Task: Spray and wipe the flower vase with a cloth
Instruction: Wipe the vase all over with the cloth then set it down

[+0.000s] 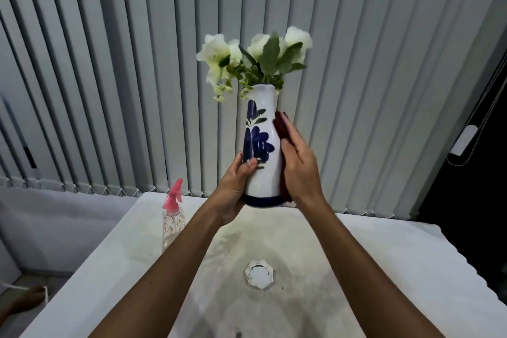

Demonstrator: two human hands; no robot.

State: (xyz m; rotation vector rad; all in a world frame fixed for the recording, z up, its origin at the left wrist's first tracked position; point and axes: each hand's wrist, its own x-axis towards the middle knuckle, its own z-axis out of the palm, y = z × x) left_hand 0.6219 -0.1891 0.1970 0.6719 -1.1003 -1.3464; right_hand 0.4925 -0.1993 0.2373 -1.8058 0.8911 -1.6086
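Observation:
A white flower vase [262, 173] with blue flower patterns and a blue base band is held upright in the air above the table, white flowers [216, 52] and green leaves sticking out of its mouth. My left hand [233, 189] grips its lower left side. On the vase's right side, my right hand [299, 164] presses a dark red cloth [280, 123] flat against the vase; most of the cloth is hidden under the palm. A clear spray bottle [172, 217] with a pink trigger stands on the table to the left.
The table [384, 269] has a white cover. A small octagonal glass dish [259, 274] lies on it near the middle. Grey vertical blinds [109, 77] hang right behind. A bare foot [27, 299] shows on the floor at lower left.

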